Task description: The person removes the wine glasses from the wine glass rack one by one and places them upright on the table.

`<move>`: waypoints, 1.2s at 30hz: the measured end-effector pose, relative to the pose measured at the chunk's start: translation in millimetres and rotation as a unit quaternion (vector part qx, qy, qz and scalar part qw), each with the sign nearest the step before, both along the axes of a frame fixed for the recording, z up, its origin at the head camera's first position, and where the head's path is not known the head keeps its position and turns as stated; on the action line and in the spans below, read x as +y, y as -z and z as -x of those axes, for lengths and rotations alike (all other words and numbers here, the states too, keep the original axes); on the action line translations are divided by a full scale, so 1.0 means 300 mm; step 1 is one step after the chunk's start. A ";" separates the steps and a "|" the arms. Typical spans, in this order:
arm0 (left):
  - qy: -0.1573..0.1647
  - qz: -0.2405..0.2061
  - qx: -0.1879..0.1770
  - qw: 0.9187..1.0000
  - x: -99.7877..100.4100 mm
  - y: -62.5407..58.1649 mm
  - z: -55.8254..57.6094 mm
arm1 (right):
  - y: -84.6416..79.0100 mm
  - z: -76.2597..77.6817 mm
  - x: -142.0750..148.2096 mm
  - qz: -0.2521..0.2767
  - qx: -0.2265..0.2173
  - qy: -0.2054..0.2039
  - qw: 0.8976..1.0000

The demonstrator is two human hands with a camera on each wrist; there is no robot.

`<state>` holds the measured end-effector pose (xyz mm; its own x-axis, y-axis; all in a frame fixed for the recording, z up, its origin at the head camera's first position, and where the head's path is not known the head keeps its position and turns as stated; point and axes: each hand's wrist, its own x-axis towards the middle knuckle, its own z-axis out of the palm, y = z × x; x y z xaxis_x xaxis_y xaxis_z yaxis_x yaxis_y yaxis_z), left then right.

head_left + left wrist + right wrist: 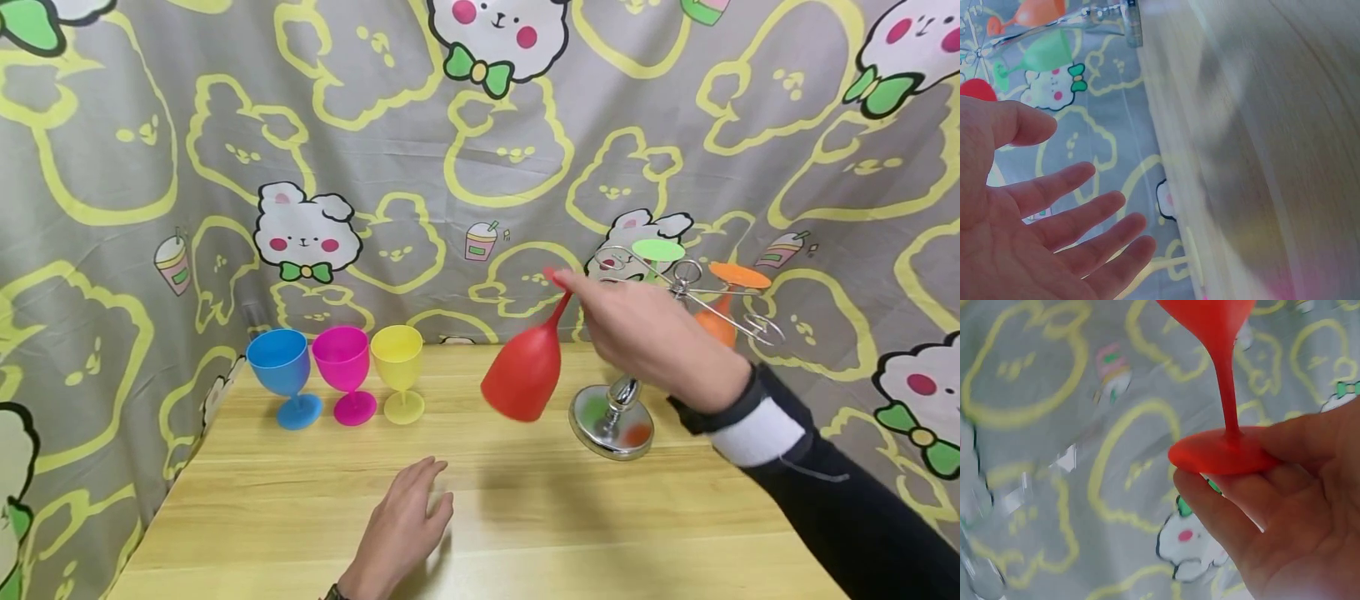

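Note:
My right hand [637, 333] pinches a red plastic goblet [525, 371] by its foot, thumb on one face and fingers on the other, as the right wrist view shows. The goblet hangs upside down above the table, its bowl tilted down to the left. Beside it stands a chrome rack [611, 421] with wire loops on top, partly hidden behind my right hand. A green goblet [658, 250] and an orange goblet [738, 277] hang inverted from the rack. My left hand [405, 521] hovers low over the table's front with relaxed, spread fingers, holding nothing.
On the left, a blue goblet [279, 362], a magenta goblet [342, 358] and a yellow goblet [397, 358] stand upright in a row. Behind the wooden table [300, 517] hangs a grey curtain [420, 150] printed with rabbits.

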<state>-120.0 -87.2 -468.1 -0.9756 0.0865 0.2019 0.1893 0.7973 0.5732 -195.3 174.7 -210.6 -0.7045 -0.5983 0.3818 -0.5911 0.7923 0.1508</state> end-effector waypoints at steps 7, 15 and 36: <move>0.001 -0.024 0.022 0.999 0.003 -0.004 0.008 | 0.186 -0.043 -0.005 0.131 -0.082 0.003 0.988; 0.013 -0.056 0.053 0.997 0.010 -0.012 0.018 | 0.445 -0.008 0.033 0.305 -0.189 0.047 0.932; 0.034 -0.127 0.042 0.990 0.033 -0.037 0.013 | 0.773 -0.078 -0.050 0.660 -0.487 0.055 0.569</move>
<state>-123.8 -77.3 -457.0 -0.9482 0.0869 0.3057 0.2926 0.6139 0.7331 -172.0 159.7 -442.6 -0.9719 -0.1751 -0.1572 0.1802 -0.1243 -0.9757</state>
